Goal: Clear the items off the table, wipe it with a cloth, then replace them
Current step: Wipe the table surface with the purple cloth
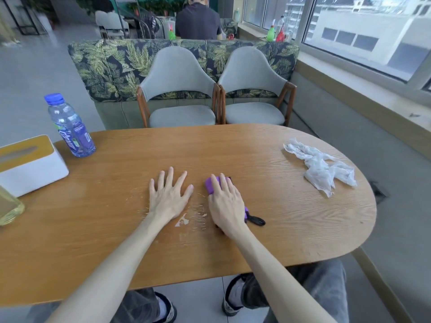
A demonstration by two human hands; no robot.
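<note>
Right hand (225, 201) lies on top of a purple object (211, 184) with a black strap (256, 220) at mid-desk — fingers curve over it, purple end showing past the fingertips, strap sticking out near the wrist. What the object is, cannot tell. Left hand (168, 194) sits just left of it, flat on the desk (291, 224), fingers spread wide, holding nothing. A pale scuffed patch (186, 219) marks the wood between the wrists. Crumpled white tissue (319, 167) lies well apart to the right, near the rounded right edge. Water bottle (70, 127) stands upright at the far left edge, white tissue box (30, 165) just near-left of it, a glass container of yellowish liquid (9, 206) cut off at the left border. Bare wood runs across the far middle — two grey chairs (217, 89) beyond the far edge.
</note>
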